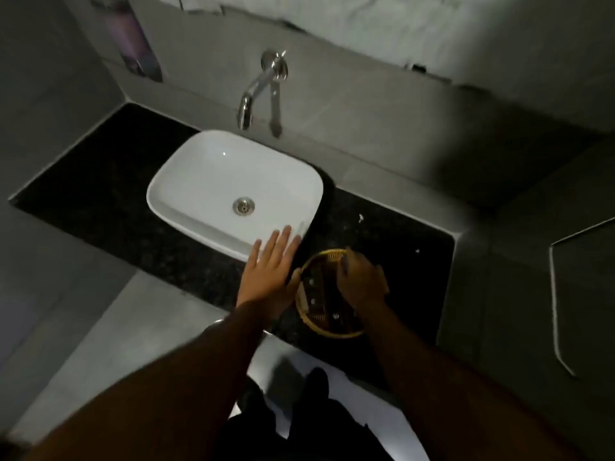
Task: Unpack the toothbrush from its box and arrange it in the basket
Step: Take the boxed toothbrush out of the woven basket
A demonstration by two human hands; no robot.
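Note:
A round yellow basket (327, 332) stands on the black stone counter (406, 277), just right of the basin's near corner. Several long dark boxes (316, 294) with pale spots lie inside it, side by side. My right hand (361, 281) hovers over the basket's far right part with its fingers bent down into it. What those fingers hold is hidden. My left hand (269, 271) lies flat with its fingers spread over the basin's corner, its thumb against the basket's left rim. No bare toothbrush can be made out in the dim light.
A white rectangular basin (166, 181) sits on the counter's middle, with a chrome wall tap (253, 91) above it. Small white scraps (360, 217) lie on the counter to the right. The counter's front edge runs just below the basket; grey walls close in the back and right.

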